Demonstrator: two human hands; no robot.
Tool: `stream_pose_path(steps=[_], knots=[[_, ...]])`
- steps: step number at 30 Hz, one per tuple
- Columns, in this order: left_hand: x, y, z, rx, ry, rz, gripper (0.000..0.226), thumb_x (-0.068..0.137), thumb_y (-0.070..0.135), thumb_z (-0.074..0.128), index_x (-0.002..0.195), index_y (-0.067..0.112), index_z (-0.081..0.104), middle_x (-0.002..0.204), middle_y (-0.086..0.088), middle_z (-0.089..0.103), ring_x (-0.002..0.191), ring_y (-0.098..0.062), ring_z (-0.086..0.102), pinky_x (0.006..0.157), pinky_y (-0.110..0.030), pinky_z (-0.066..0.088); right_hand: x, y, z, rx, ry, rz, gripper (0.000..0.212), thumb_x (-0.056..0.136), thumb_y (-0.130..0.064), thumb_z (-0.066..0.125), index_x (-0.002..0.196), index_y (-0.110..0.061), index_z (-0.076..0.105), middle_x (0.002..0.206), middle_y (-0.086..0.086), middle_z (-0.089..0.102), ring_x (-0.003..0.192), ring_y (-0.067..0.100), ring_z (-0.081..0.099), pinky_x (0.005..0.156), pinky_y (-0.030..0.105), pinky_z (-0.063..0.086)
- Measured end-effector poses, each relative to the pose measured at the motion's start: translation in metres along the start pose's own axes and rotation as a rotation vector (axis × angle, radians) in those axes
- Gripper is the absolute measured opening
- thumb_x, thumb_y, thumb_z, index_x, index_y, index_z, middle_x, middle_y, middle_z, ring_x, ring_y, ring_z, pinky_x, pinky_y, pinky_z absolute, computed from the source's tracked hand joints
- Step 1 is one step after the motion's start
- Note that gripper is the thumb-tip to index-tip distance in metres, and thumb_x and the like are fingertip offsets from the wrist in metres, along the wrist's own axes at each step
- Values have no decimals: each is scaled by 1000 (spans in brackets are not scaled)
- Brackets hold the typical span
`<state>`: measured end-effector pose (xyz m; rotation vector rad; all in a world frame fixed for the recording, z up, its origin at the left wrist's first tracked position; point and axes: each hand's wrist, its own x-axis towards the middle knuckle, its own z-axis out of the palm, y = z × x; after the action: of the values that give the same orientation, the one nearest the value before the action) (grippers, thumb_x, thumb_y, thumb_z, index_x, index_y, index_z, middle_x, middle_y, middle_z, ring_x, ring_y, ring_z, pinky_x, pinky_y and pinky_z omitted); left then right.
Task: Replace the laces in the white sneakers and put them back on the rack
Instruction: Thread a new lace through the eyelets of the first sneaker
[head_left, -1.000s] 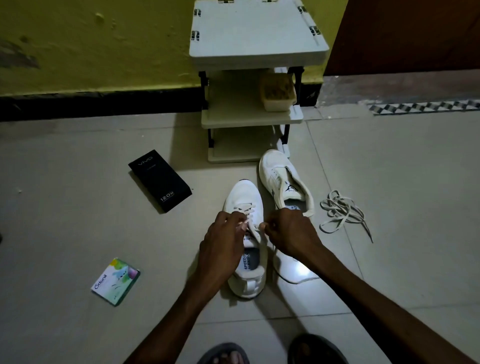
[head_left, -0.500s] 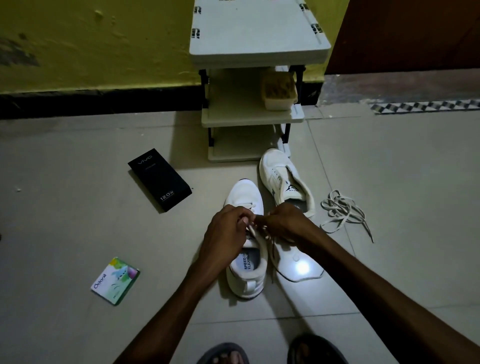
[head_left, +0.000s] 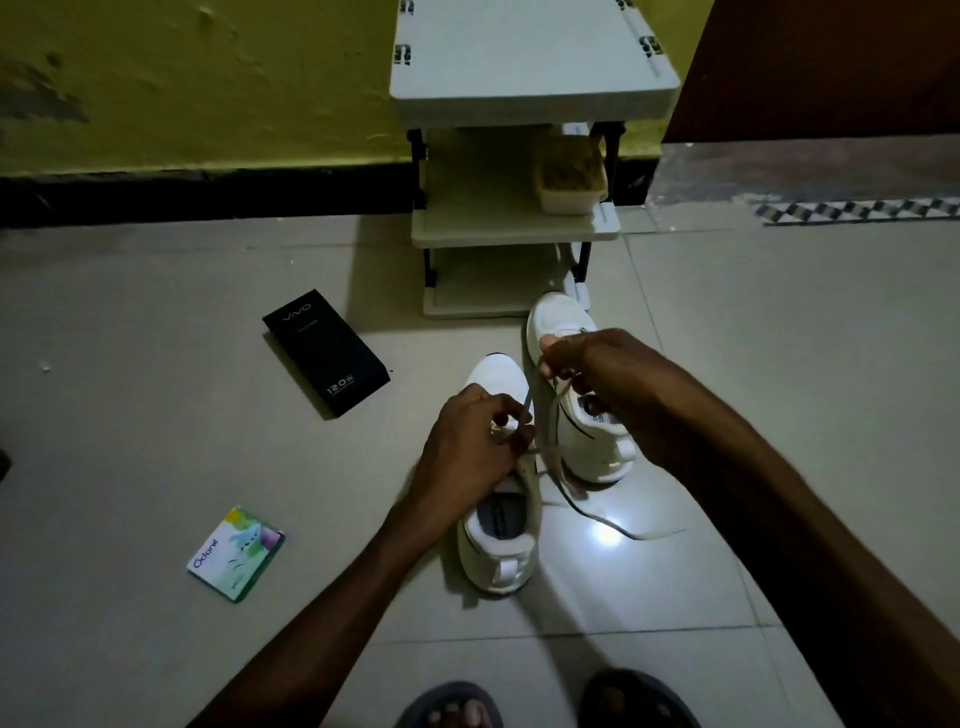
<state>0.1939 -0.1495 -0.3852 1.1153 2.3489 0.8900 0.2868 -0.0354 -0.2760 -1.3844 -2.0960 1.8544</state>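
Observation:
Two white sneakers stand on the tiled floor. My left hand rests on the near sneaker at its eyelets and pinches the lace there. Raised above the far sneaker, my right hand pinches the same lace higher up, so it runs taut between both hands. Another stretch of lace trails over the floor to the right of the near sneaker. My right arm hides the floor further right.
The white shoe rack stands against the yellow wall, with a tub on its middle shelf. A black phone box and an Odonil packet lie on the floor to the left. My sandalled feet show at the bottom edge.
My right hand has risen and moved away from the near sneaker, drawing the lace out taut. My left hand has stayed at the eyelets. My right arm now covers the loose laces on the right.

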Motion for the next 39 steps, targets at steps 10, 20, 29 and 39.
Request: stream_pose_path(steps=[10,20,29,39], knots=[[37,36,-59,-129,344,82,11,90,32,66,80,28,69,61,14,58,58,5,56,51,-7,39,0,36,-5,-862,-9,-280,19,93,-33,62,83,-18,67,84,2,64,71,11,53,54,18,37],[21,16,-47,-558,14,-242,35,98,13,55,130,18,42,98,-5,71,82,-18,72,75,-32,59,14,68,12,-238,-59,-166,16,90,-16,69,78,-5,70,66,9,72,56,12,69,52,23,51],[-11,-11,-32,-501,-286,-301,7,86,15,73,92,15,74,80,-13,74,70,-18,67,79,-35,56,21,78,37,255,122,-102,8,80,11,70,85,5,69,69,14,69,61,18,66,54,20,53],[-5,-13,-33,-440,-170,-219,12,93,19,63,85,13,70,77,-7,70,65,-14,60,68,-31,50,20,73,35,533,125,85,21,86,2,68,106,4,63,84,12,66,61,12,67,56,22,55]])
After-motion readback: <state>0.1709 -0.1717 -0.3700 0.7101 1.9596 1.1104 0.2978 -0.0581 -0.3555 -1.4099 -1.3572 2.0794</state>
